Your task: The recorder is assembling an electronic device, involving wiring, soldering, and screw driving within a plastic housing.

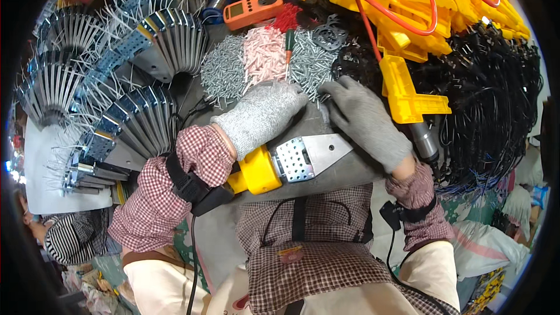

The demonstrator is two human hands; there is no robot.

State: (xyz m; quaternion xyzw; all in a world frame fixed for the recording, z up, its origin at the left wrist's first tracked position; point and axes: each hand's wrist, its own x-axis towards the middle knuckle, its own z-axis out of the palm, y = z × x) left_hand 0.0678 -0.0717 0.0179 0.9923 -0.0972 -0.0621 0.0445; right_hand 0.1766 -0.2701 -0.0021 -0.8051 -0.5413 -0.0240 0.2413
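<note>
An orange handheld meter (254, 9) lies at the far side of the workbench, just beyond the heaps of small screws, tilted with its right end higher. Its screen (236, 10) is a small pale greenish-grey rectangle set near the left end of the orange body. On the person's checked apron sits a small reddish-orange label (290, 253), roughly oval, at the chest centre. A white package (489, 244) with a pink stripe lies low at the right.
</note>
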